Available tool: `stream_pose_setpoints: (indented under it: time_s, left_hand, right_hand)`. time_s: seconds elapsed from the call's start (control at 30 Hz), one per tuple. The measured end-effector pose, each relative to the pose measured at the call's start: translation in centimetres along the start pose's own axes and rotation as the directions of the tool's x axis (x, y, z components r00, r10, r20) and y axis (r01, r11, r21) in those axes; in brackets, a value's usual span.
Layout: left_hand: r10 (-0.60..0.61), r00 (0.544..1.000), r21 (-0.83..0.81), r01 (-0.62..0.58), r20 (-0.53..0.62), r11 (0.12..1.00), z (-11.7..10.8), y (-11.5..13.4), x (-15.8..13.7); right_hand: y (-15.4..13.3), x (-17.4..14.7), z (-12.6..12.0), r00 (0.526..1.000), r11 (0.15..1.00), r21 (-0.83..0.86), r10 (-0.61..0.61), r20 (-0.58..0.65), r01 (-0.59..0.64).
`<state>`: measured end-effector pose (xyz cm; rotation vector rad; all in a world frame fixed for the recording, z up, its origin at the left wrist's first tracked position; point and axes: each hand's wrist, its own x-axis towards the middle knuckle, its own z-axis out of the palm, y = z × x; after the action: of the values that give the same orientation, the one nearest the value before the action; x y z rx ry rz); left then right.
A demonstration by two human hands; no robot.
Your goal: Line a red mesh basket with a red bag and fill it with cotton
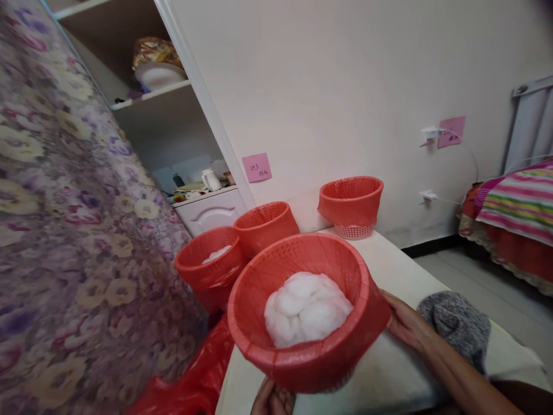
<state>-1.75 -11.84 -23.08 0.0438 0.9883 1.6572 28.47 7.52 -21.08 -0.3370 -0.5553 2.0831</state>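
red basket (311, 346) | holds white cotton (305, 308) | gripped by both hands: left (272, 400), right (404, 323)

Three other red baskets (351, 202) on the table (401, 271), grey cloth (458, 323) nearby.

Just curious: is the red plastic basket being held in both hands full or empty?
Partly full. The red plastic basket lined with red film holds a heap of white fluffy cotton-like lumps covering its bottom, well below the rim.
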Motion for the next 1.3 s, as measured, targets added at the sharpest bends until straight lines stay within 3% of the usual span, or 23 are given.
stream_pose_setpoints:
  time_s: [0.17, 0.27, 0.37, 0.57, 0.8, 1.0, 1.17, 1.3]
  left_hand:
    - [0.006, 0.999, -0.024, -0.005, 0.046, 1.000, 0.3, 1.0, -0.8]
    - [0.025, 0.996, -0.042, -0.021, 0.090, 0.999, 0.9, 1.2, -0.9]
    - [0.060, 0.992, -0.052, -0.054, 0.111, 0.997, 1.5, 1.1, -0.8]
    - [0.088, 0.995, -0.042, -0.085, 0.055, 0.995, 2.1, 0.6, -0.8]
    - [0.077, 0.997, -0.031, -0.077, 0.018, 0.997, 1.8, 0.9, -0.6]
    - [0.216, 0.972, -0.043, -0.212, 0.097, 0.976, 2.6, 1.4, -0.1]
    - [0.130, 0.988, -0.043, -0.126, 0.082, 0.991, 2.7, 1.4, 0.2]
    - [0.107, 0.993, -0.034, -0.105, 0.048, 0.994, 2.2, 1.0, 0.1]
  right_hand:
    - [0.2, -2.3, 1.3, 0.993, 0.988, 0.103, 0.109, 0.049, -0.113]
    - [1.1, -3.8, 2.0, 0.991, 0.986, 0.123, 0.103, 0.088, -0.113]
    - [2.7, -4.9, 2.2, 0.988, 0.995, 0.027, 0.094, 0.119, -0.098]
    - [5.2, -5.7, 2.4, 0.962, 0.956, -0.219, 0.230, 0.145, -0.196]
    - [4.2, -6.5, 1.6, 0.957, 0.919, -0.324, 0.270, 0.105, -0.224]
    - [5.2, -6.6, 1.6, 0.944, 0.916, -0.356, 0.267, 0.196, -0.185]
    - [7.3, -6.1, 1.2, 0.930, 0.906, -0.369, 0.298, 0.215, -0.205]
    - [7.0, -6.0, 0.9, 0.917, 0.882, -0.400, 0.349, 0.195, -0.250]
